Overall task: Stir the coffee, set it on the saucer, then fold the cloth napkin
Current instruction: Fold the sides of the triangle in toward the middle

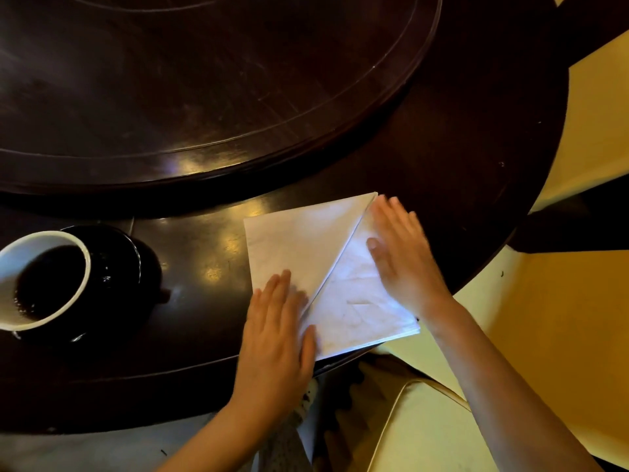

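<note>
**Both hands flat on the folded napkin**

The white cloth napkin (306, 247) lies on the dark wooden table (442, 158), close to the near edge, a little right of the middle of the view. It is folded into a square shape, and a diagonal crease runs from its far right corner down to its near left part. One near corner of the napkin reaches just over the table edge.

The left hand (275, 338) is open, with the fingers stretched and close together. Its palm lies flat on the near left part of the napkin; it grips nothing. The right hand (401, 253) is open in the same way and presses flat on the right part of the napkin, next to the crease. This hand looks a little blurred.

To the left, well apart from the napkin, a white cup (41, 277) with black coffee (47, 281) stands on a dark saucer (115, 253). Behind the napkin, a large round raised board (204, 97) of the same dark wood covers the middle of the table. On the right, beyond the table, a yellow floor (561, 318) is seen.
</note>
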`<act>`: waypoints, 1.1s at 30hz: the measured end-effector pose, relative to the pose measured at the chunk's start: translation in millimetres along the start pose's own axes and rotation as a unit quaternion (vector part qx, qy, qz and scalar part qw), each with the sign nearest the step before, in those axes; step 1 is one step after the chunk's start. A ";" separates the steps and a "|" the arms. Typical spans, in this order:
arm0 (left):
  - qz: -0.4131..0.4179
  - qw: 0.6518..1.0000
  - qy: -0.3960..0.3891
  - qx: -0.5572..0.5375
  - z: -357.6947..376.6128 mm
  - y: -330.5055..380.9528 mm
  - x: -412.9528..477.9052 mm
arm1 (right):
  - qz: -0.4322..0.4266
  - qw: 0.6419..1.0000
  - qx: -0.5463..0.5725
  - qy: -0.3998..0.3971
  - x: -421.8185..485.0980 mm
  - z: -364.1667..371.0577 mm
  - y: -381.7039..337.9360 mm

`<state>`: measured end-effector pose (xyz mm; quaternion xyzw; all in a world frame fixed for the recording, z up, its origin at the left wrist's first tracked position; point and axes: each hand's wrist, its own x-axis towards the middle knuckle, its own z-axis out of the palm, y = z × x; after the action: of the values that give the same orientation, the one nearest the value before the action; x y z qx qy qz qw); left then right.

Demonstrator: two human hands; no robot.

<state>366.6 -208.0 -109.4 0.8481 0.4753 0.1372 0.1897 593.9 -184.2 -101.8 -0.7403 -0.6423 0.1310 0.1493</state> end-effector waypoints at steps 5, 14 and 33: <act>-0.012 0.990 -0.073 0.116 22.7 12.0 17.0 | -0.115 0.984 -0.106 -0.082 -10.0 34.6 -26.7; 0.001 0.989 -0.067 0.134 25.3 11.1 13.7 | 0.018 0.989 -0.143 -0.030 48.7 16.3 18.9; 0.005 0.989 -0.058 0.133 29.5 6.4 15.5 | -0.001 0.986 -0.160 -0.057 -19.4 12.4 25.6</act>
<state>391.5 -203.4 -131.9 0.8749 0.4729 0.0241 0.1015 609.7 -206.1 -123.1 -0.7454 -0.6631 0.0681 -0.0075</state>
